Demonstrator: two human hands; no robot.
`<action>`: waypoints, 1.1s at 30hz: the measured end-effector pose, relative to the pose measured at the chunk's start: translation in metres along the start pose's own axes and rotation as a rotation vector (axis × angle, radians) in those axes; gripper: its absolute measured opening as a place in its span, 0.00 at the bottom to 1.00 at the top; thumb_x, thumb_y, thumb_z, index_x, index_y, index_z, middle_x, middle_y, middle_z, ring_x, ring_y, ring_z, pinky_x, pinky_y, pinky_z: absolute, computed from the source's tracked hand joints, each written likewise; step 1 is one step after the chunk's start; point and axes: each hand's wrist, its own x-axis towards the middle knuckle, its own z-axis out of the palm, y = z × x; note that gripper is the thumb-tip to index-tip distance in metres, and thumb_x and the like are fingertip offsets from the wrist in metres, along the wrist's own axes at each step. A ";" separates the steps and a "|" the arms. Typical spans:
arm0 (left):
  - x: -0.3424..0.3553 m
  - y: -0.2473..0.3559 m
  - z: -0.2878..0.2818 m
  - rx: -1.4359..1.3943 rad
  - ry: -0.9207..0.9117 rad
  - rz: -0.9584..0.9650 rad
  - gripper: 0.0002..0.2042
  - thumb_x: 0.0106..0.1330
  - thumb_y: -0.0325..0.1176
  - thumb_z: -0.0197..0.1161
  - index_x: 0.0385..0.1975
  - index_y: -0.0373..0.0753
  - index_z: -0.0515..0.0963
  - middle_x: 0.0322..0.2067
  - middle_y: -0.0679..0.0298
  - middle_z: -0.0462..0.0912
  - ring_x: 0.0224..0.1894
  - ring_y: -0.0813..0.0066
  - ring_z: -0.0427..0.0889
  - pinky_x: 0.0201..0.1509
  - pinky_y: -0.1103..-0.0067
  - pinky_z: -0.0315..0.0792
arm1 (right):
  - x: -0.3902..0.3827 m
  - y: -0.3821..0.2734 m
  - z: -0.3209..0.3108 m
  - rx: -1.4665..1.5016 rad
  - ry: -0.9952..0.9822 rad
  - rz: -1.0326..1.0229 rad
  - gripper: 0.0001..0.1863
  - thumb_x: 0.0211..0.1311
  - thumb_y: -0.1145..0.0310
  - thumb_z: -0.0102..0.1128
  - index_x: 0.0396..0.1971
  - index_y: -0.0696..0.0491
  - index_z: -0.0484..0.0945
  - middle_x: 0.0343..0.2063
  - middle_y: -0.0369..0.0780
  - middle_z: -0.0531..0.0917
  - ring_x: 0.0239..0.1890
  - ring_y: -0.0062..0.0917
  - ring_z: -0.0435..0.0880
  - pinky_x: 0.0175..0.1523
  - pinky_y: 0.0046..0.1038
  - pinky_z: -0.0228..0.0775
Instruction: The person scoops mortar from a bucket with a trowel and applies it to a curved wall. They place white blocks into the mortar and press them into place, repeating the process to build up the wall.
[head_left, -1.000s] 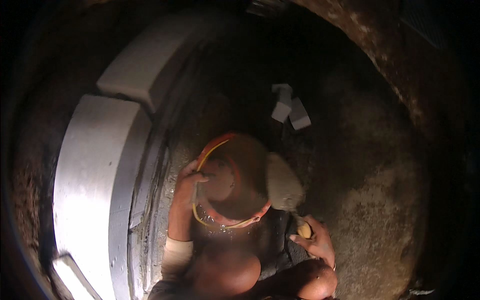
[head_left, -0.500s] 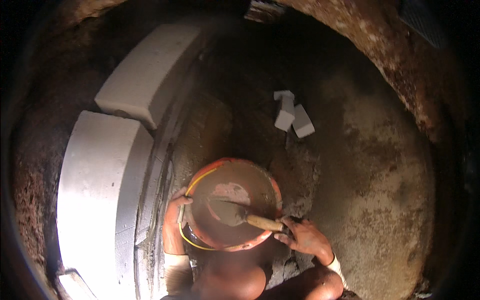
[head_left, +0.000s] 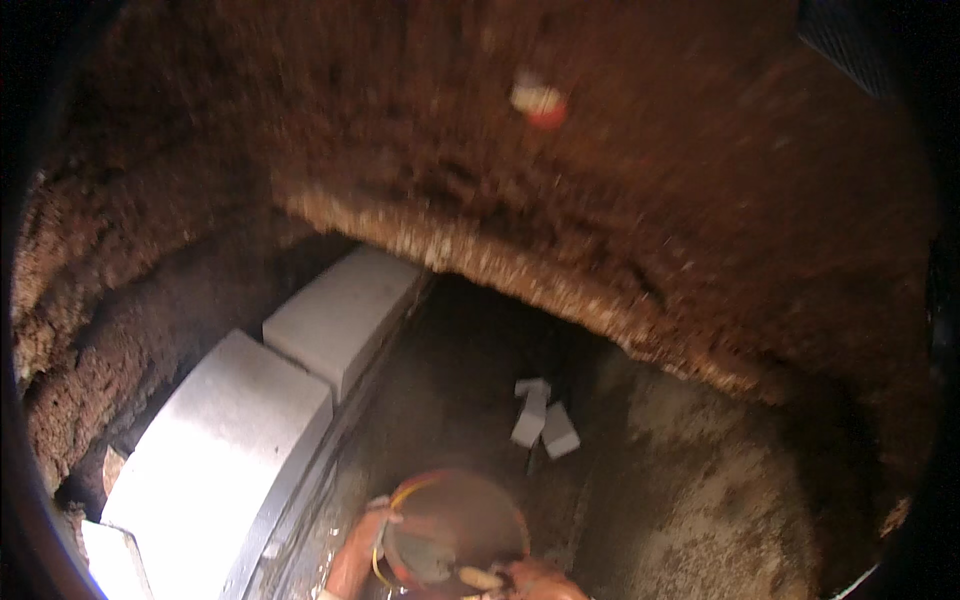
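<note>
The right grip (head_left: 540,580), low in the view, is closed around the rear end of a trowel (head_left: 430,562), its fingers wrapped on the wooden handle (head_left: 480,577). The trowel's long axis runs nearly level across the view, away to the left of that grip, and its grey blade (head_left: 420,556) points left and slightly forward, the tip toward the other hand. The trowel lies over the inside of a round bucket (head_left: 440,475) with an orange-red rim, between the two grips. The left grip (head_left: 376,522) clasps the bucket's left rim, next to the yellow carrying handle (head_left: 404,491); finger detail is blurred. Ahead of the right grip, beyond the bucket, small pale blocks (head_left: 530,418) lie close together on the floor (head_left: 700,490), which also stretches to the right of it. Left of the left grip stands a long white block (head_left: 230,430), a second block (head_left: 345,320) just beyond its far end. Farthest ahead of both grips rises a brown earth wall (head_left: 650,200), with a red-and-white object (head_left: 540,103) on it, too blurred for any marking to be read.
</note>
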 end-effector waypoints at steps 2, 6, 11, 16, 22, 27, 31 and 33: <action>0.012 0.009 0.023 0.048 -0.074 0.000 0.23 0.53 0.28 0.61 0.52 0.30 0.76 0.47 0.55 0.82 0.50 0.64 0.83 0.55 0.73 0.77 | 0.001 0.001 -0.005 0.016 0.053 0.017 0.36 0.56 0.35 0.64 0.54 0.48 0.79 0.39 0.50 0.86 0.45 0.47 0.85 0.51 0.44 0.76; 0.023 0.044 0.082 0.204 -0.254 0.083 0.24 0.53 0.28 0.61 0.52 0.30 0.75 0.47 0.54 0.82 0.50 0.63 0.82 0.56 0.72 0.77 | -0.005 -0.001 -0.011 0.039 0.131 0.044 0.35 0.56 0.36 0.64 0.54 0.48 0.79 0.38 0.50 0.86 0.45 0.47 0.86 0.50 0.45 0.76; 0.006 0.105 0.159 0.405 -0.431 0.242 0.25 0.52 0.28 0.61 0.53 0.30 0.74 0.48 0.54 0.81 0.51 0.63 0.82 0.56 0.72 0.76 | -0.002 -0.012 -0.030 0.011 0.213 0.008 0.34 0.56 0.36 0.63 0.53 0.49 0.79 0.38 0.50 0.86 0.44 0.48 0.86 0.50 0.45 0.76; -0.010 0.129 0.239 0.564 -0.613 0.353 0.26 0.52 0.29 0.62 0.54 0.29 0.73 0.49 0.53 0.81 0.51 0.62 0.82 0.57 0.71 0.76 | -0.013 -0.009 -0.049 0.003 0.303 0.003 0.33 0.57 0.37 0.63 0.53 0.49 0.80 0.38 0.51 0.86 0.44 0.48 0.86 0.50 0.45 0.76; -0.029 0.138 0.301 0.692 -0.709 0.352 0.28 0.51 0.29 0.62 0.55 0.28 0.72 0.50 0.52 0.80 0.52 0.62 0.81 0.58 0.71 0.75 | -0.030 -0.004 -0.078 0.049 0.365 -0.024 0.32 0.57 0.38 0.62 0.52 0.49 0.80 0.38 0.51 0.86 0.44 0.48 0.86 0.49 0.45 0.76; -0.070 0.168 0.347 0.780 -0.696 0.263 0.29 0.50 0.30 0.62 0.56 0.28 0.71 0.50 0.52 0.80 0.53 0.61 0.81 0.59 0.70 0.74 | -0.065 -0.005 -0.116 0.143 0.402 0.006 0.31 0.57 0.39 0.62 0.51 0.49 0.81 0.37 0.51 0.86 0.43 0.48 0.86 0.49 0.45 0.76; -0.107 0.194 0.385 0.832 -0.666 0.147 0.30 0.50 0.30 0.63 0.57 0.28 0.70 0.51 0.51 0.79 0.53 0.61 0.81 0.60 0.70 0.74 | -0.111 -0.008 -0.148 0.252 0.447 0.069 0.31 0.57 0.40 0.62 0.51 0.49 0.81 0.37 0.51 0.86 0.43 0.48 0.86 0.49 0.46 0.76; -0.137 0.216 0.399 0.837 -0.663 0.121 0.31 0.50 0.30 0.63 0.57 0.27 0.70 0.51 0.51 0.79 0.53 0.60 0.81 0.60 0.70 0.74 | -0.142 -0.022 -0.166 0.278 0.489 0.129 0.30 0.58 0.40 0.62 0.51 0.49 0.81 0.37 0.52 0.86 0.43 0.48 0.86 0.49 0.46 0.76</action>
